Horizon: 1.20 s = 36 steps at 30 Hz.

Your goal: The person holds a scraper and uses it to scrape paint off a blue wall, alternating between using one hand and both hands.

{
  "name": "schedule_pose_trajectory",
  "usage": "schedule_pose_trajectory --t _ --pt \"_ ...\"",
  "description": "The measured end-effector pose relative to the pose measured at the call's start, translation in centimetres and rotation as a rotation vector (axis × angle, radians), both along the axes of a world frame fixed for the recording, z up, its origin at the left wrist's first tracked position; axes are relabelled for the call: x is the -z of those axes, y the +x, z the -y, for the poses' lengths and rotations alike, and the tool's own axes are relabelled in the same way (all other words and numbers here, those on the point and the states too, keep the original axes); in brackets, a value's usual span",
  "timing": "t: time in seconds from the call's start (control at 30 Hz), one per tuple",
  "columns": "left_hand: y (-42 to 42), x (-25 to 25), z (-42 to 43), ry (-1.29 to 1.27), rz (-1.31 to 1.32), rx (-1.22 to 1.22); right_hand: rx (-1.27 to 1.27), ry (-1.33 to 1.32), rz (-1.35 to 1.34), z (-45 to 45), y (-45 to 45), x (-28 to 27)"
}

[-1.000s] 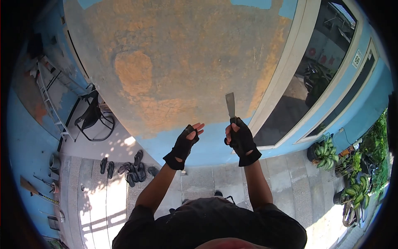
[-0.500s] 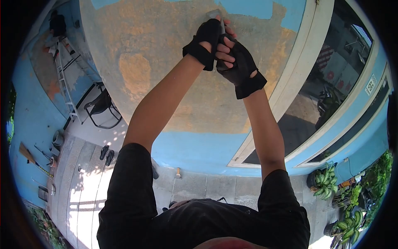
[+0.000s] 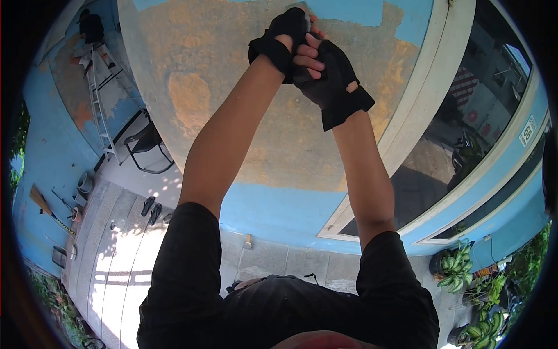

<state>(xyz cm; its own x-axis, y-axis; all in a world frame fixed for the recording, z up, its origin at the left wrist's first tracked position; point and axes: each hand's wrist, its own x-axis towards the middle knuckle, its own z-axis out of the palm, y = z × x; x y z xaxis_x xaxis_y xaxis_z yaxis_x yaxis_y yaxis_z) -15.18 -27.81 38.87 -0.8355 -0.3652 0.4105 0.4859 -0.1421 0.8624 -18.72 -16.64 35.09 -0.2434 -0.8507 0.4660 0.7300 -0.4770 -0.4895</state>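
Both my hands wear black fingerless gloves and are raised together against a wall [image 3: 250,139] of scraped patches. My left hand [image 3: 283,36] is closed around a scraper [image 3: 307,22], of which only a grey sliver shows between the hands. Pressed against it from the right, my right hand [image 3: 325,67] has its fingers curled round the same tool. Most of the blade and handle is hidden by the gloves. Blue paint remains above the hands and in a band below the bare, orange-stained patch.
A white-framed window [image 3: 447,122] borders the wall on the right. At left, another person [image 3: 91,28] is up by a stepladder [image 3: 99,96], with a black chair [image 3: 145,142] nearby. A brush [image 3: 248,242] and sandals [image 3: 152,210] lie on the ground; potted plants [image 3: 455,267] stand lower right.
Both hands have slid a little up and to the left along the wall, still together. The scraper's blade, visible above them before, is now mostly covered. The whole view has shifted slightly.
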Motion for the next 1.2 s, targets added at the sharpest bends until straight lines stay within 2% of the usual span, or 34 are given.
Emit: schedule_pose_trajectory --t 0.13,0.2,0.23,0.33,0.47,0.6,0.63,0.67,0.77,0.87,0.97,1.2 --pt "-1.9 0.6 1.1 0.041 -0.012 0.030 0.079 0.082 0.029 -0.7 1.3 0.1" --pt "-1.4 0.7 0.6 0.079 -0.102 0.020 0.070 0.079 0.008 -0.2 0.5 0.0" --pt "-1.4 0.3 1.3 0.036 -0.130 0.089 0.078 0.083 0.018 -0.6 1.1 -0.8" --pt "-1.6 1.7 1.0 0.044 -0.103 0.035 0.071 0.077 0.029 -0.8 1.1 0.4" --pt "-2.2 -0.1 2.1 -0.009 -0.028 -0.002 0.055 0.067 -0.026 0.1 0.5 -0.1" --pt "-3.8 0.8 3.0 0.103 -0.052 0.107 0.104 0.073 0.014 -0.1 1.0 -0.2" --pt "-2.9 0.2 1.6 0.143 -0.017 -0.015 0.092 0.063 -0.023 0.0 0.8 0.1" --pt "-1.6 -0.3 1.0 0.146 -0.014 -0.014 0.084 0.059 -0.054 -0.2 0.8 0.4" --pt "0.2 -1.4 0.4 0.110 0.084 0.124 0.082 0.045 -0.022 0.6 0.7 -0.9" --pt "0.0 -1.6 0.1 0.075 0.026 0.007 0.152 0.134 -0.010 -0.1 1.7 -0.3" --pt "0.1 -1.9 0.1 0.133 0.033 -0.050 0.096 0.075 -0.049 0.8 0.6 -1.0" --pt "-0.1 -1.4 -0.2 0.155 0.025 0.004 0.098 0.109 -0.061 0.7 1.0 -0.8"
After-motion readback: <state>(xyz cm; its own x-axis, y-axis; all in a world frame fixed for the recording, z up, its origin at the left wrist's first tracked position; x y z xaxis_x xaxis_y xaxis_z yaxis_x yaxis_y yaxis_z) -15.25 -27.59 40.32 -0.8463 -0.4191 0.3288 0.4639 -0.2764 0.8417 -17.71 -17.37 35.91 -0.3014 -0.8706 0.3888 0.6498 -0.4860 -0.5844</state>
